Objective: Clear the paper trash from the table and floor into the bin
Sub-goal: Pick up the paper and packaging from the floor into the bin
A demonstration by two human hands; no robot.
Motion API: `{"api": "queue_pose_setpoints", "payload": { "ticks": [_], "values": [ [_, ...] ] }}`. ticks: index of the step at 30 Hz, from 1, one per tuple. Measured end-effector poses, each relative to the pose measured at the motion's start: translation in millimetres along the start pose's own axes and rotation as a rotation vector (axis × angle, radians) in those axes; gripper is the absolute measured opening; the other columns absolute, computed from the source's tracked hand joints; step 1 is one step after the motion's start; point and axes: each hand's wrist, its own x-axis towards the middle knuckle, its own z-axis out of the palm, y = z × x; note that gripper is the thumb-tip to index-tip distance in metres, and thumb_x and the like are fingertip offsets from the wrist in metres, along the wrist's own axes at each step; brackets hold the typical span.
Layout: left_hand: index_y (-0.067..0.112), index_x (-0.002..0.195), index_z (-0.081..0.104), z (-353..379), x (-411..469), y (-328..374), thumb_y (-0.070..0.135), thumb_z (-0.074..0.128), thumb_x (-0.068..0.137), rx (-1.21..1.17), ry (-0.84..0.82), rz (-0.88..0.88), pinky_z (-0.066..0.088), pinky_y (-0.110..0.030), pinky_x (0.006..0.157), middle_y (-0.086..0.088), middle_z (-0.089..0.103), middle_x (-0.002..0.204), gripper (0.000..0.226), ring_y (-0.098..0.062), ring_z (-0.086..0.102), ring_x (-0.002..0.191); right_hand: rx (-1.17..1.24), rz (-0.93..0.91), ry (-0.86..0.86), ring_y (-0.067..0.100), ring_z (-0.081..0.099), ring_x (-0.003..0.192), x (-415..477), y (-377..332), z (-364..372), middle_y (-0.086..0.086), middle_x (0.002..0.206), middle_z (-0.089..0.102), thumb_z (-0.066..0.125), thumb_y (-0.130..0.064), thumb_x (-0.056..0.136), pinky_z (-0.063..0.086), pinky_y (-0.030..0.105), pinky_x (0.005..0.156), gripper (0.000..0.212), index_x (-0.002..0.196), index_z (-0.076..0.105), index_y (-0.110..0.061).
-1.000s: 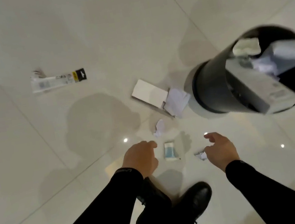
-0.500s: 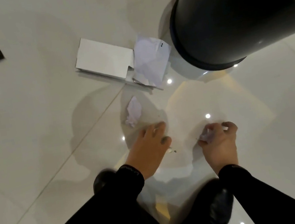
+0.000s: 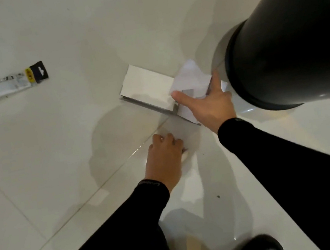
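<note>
My left hand [image 3: 165, 157] is low over the floor with its fingers curled down on a small crumpled paper scrap [image 3: 186, 154]; only a white edge of it shows. My right hand [image 3: 206, 104] reaches further ahead. Its thumb and fingers close around a creased white paper sheet [image 3: 190, 74], which lies partly on a folded white card [image 3: 146, 84]. Right of that hand stands the dark grey bin [image 3: 289, 49], seen from the side, its opening out of view.
A long plastic package with a black and yellow hang tab [image 3: 4, 85] lies on the floor at far left. The floor is glossy pale tile [image 3: 82, 182]. My black shoe [image 3: 259, 248] is at the bottom edge.
Both hands moved forward. The left went from the blue and white scrap to cover the small crumpled paper. The right went from its small scrap up to the white sheet by the bin.
</note>
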Motion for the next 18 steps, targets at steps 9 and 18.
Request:
{"api": "queue_pose_setpoints", "payload": {
  "ticks": [9, 18],
  "values": [
    [0.016, 0.113, 0.060, -105, 50, -70, 0.046, 0.074, 0.051, -0.739, 0.394, -0.443, 0.039, -0.018, 0.074, -0.001, 0.067, 0.103, 0.071, -0.021, 0.060, 0.098, -0.080, 0.117, 0.140, 0.039, 0.051, 0.107, 18, 17, 3, 0.025, 0.136, 0.030, 0.050, -0.017, 0.090, 0.041, 0.030, 0.085, 0.037, 0.125, 0.042, -0.006],
    [0.024, 0.078, 0.054, -99, 90, -73, 0.033, 0.081, 0.054, -0.888, 0.152, -0.571, 0.046, -0.025, 0.054, 0.009, 0.060, 0.078, 0.038, -0.011, 0.060, 0.071, 0.626, 0.433, 0.033, 0.017, 0.062, 0.066, 6, 13, -1, 0.004, 0.081, 0.065, 0.073, -0.028, 0.077, 0.051, 0.019, 0.052, 0.021, 0.074, 0.060, -0.012]
  ]
}}
